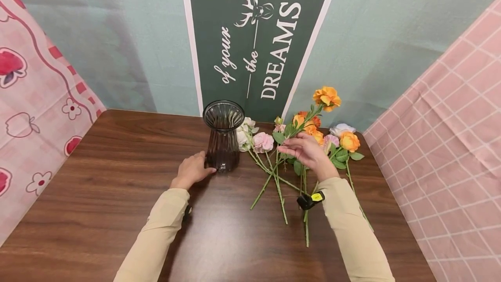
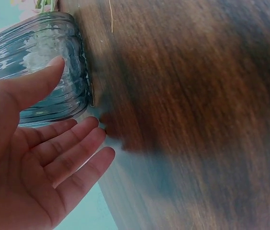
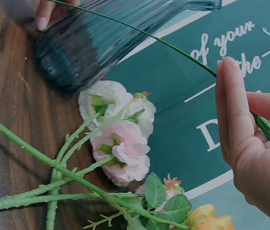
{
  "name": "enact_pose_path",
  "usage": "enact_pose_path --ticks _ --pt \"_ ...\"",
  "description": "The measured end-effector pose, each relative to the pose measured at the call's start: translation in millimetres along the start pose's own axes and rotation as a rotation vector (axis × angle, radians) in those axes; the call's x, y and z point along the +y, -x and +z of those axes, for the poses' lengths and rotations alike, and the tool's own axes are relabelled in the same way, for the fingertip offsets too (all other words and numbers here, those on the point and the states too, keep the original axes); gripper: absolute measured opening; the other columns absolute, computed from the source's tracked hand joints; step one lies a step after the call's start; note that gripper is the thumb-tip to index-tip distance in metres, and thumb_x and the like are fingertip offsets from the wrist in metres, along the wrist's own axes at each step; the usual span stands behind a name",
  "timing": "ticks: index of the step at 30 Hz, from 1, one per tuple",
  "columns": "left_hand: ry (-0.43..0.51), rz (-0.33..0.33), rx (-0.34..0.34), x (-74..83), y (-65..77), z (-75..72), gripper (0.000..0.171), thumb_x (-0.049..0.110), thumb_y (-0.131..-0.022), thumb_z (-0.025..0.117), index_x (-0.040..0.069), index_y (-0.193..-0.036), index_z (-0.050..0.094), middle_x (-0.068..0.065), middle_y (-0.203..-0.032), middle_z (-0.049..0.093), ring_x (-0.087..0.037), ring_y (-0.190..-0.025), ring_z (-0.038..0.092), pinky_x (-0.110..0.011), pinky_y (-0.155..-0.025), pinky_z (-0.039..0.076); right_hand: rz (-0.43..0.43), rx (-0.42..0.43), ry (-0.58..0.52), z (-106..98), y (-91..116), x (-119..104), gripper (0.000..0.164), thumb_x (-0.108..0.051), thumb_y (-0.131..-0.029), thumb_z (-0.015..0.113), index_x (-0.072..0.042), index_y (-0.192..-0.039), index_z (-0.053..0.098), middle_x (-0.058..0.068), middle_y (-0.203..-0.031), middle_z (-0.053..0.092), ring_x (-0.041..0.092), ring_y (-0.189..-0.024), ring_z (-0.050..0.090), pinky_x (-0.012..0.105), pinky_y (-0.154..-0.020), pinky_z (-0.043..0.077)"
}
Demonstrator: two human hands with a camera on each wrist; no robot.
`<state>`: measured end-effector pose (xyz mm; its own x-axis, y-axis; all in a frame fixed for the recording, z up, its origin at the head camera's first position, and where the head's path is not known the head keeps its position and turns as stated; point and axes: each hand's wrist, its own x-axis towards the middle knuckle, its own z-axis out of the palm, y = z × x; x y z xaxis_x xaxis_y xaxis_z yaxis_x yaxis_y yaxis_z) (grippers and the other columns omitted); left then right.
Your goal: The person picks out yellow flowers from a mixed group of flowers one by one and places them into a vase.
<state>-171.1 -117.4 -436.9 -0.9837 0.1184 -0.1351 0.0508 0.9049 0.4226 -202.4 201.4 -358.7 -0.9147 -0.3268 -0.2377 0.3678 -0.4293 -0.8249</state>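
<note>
A dark, clear ribbed glass vase (image 1: 223, 147) with a flared rim stands upright on the table. Beside its base is my left hand (image 1: 192, 169), its thumb and fairly straight fingers spread at the glass. The left wrist view shows that palm and the lower vase (image 2: 53, 91). Above the loose flowers, my right hand (image 1: 307, 151) pinches the stem of an orange artificial flower (image 1: 327, 98), the bloom pointing up and away. In the right wrist view the thin green stem (image 3: 173, 48) runs from the fingers across in front of the vase.
Several artificial flowers lie right of the vase: white blooms (image 1: 243, 137), a pink one (image 1: 263, 142), an orange bunch (image 1: 309, 126) and an orange rose (image 1: 349, 141). Their stems (image 1: 279, 195) cross toward the front. Hanging cloths border the brown wooden table (image 1: 117, 177) at back and sides.
</note>
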Motion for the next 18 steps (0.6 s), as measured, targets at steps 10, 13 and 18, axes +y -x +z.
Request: enact_pose_path --ticks 10,13,18 --pt "0.011 -0.003 -0.006 0.0 -0.4 -0.8 0.059 0.036 -0.082 0.067 -0.006 -0.119 0.049 -0.024 -0.118 0.055 -0.043 -0.103 0.053 -0.052 -0.082 0.042 0.001 -0.02 -0.058 -1.8 4.6 -11.4 0.029 0.017 -0.09 0.033 0.011 -0.079 0.059 0.021 -0.077 0.058 0.032 -0.08 0.065 0.035 -0.078 0.051" --pt "0.002 0.002 0.005 0.9 1.0 -1.9 0.059 0.039 -0.08 0.068 -0.005 -0.116 0.05 -0.024 -0.116 0.056 -0.043 -0.1 0.054 -0.051 -0.08 0.044 -0.004 -0.038 -0.068 -1.7 6.1 -14.5 0.031 0.017 -0.09 0.032 0.012 -0.08 0.061 0.022 -0.078 0.058 0.032 -0.081 0.065 0.035 -0.078 0.051" --pt "0.005 -0.008 -0.01 0.8 0.4 -0.6 0.059 0.037 -0.082 0.067 -0.005 -0.119 0.049 -0.024 -0.118 0.055 -0.043 -0.103 0.052 -0.052 -0.082 0.042 -0.033 -0.065 -0.088 0.0 9.9 -20.6 0.037 0.017 -0.091 0.028 0.013 -0.081 0.064 0.023 -0.08 0.058 0.031 -0.083 0.065 0.034 -0.079 0.05"
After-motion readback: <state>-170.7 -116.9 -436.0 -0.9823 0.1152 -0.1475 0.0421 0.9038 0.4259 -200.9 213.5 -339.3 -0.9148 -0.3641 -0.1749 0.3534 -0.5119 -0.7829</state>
